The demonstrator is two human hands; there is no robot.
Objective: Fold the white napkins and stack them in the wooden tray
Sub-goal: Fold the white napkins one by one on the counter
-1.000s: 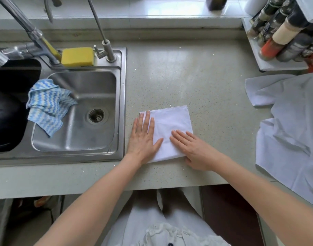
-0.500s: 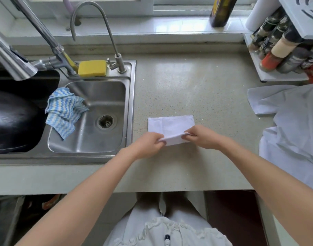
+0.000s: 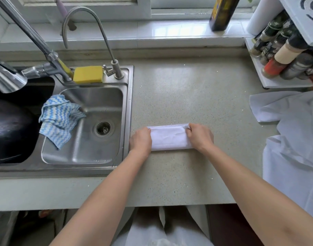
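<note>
Fingers (image 3: 188, 130) pinching folded napkin (image 3: 168, 138)

Bright, even daylight from the window far ahead of me | pale glare patch on the tabletop (image 3: 178, 77) and sill | soft, faint shadows under my arms | wide-angle bending at left and right edges | focus sharp, slight softness near the corners

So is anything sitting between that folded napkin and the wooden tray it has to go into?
Cannot say: no wooden tray shows in this view. The left hand and right hand each grip an end of the folded napkin on the countertop.
</note>
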